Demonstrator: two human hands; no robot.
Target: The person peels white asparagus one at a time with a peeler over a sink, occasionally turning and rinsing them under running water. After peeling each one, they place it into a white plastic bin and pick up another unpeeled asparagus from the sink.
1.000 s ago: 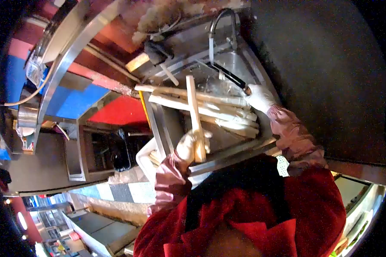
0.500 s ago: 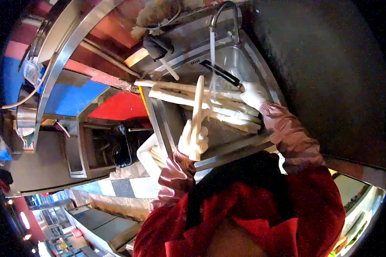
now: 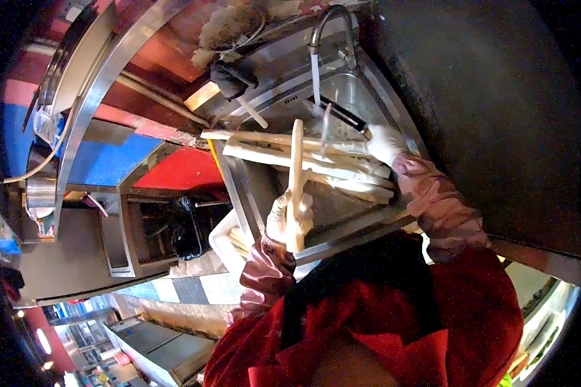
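My left hand (image 3: 289,216), in a white glove, is wrapped round the lower end of a long pale peeled root (image 3: 296,161) held upright over the sink's front. My right hand (image 3: 382,143), also gloved, grips a long black peeler (image 3: 343,116) that points up and left, close to the falling water (image 3: 315,80). Its far end is smeared by motion. Several more pale roots (image 3: 258,152) lie across the steel sink (image 3: 239,193), behind the one in my left hand, their right ends below my right hand.
The curved tap (image 3: 332,11) runs into the sink's back corner. A black-headed tool with a pale handle (image 3: 234,80) rests at the sink's back left edge. A white container (image 3: 223,240) with pale sticks stands left of the sink. A dark wall panel (image 3: 478,109) rises on the right.
The upright root in my left hand has dropped slightly towards me. The peeler has shifted slightly down and its far end has blurred. My right hand keeps its grip.
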